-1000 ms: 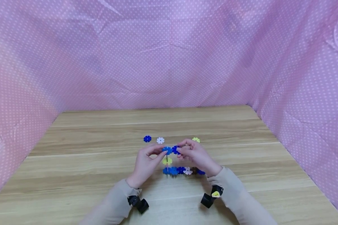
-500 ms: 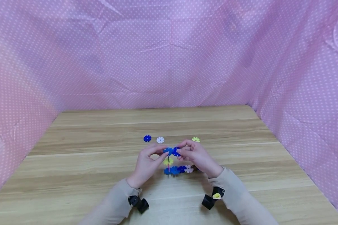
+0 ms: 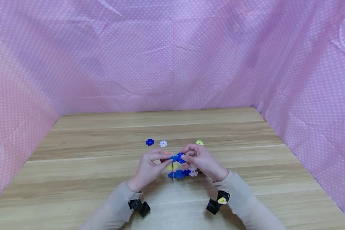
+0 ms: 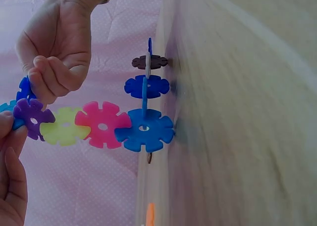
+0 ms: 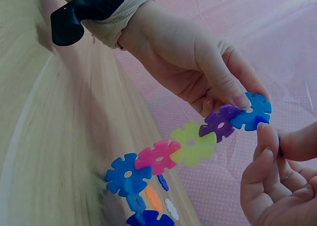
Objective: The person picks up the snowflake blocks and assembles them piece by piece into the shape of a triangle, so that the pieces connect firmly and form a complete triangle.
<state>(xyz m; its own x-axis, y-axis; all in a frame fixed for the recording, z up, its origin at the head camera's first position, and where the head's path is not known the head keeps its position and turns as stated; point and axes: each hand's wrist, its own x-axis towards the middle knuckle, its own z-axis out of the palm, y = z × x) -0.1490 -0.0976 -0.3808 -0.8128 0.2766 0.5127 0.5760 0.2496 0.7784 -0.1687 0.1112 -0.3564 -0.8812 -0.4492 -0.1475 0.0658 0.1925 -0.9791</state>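
Between finger and thumb, my left hand [image 3: 150, 164] pinches a light blue snowflake building disc [image 5: 265, 109] at the top of a slotted chain. Under it run a purple disc [image 4: 42, 116], a yellow disc [image 5: 198, 144] and a pink disc [image 4: 91, 123], down to a light blue disc [image 4: 130, 136] in the bottom row. My right hand [image 3: 202, 159] pinches a dark blue snowflake building disc [image 3: 180, 157] against the right side of the top light blue one; the fingers partly hide it. The bottom row also has a white disc [image 3: 193, 172] and a brown disc [image 4: 148, 62].
Loose on the wooden table [image 3: 89, 153], behind the hands, lie a dark blue disc [image 3: 149, 142], a white disc [image 3: 163, 143] and a yellow disc [image 3: 199, 142]. An orange disc [image 5: 154, 198] lies near the left fingers. A polka-dot curtain [image 3: 172, 64] hangs around the table.
Both hands have come slightly lower with the discs. The top light blue disc now shows more edge-on, and an orange disc has come into sight behind the left fingers.
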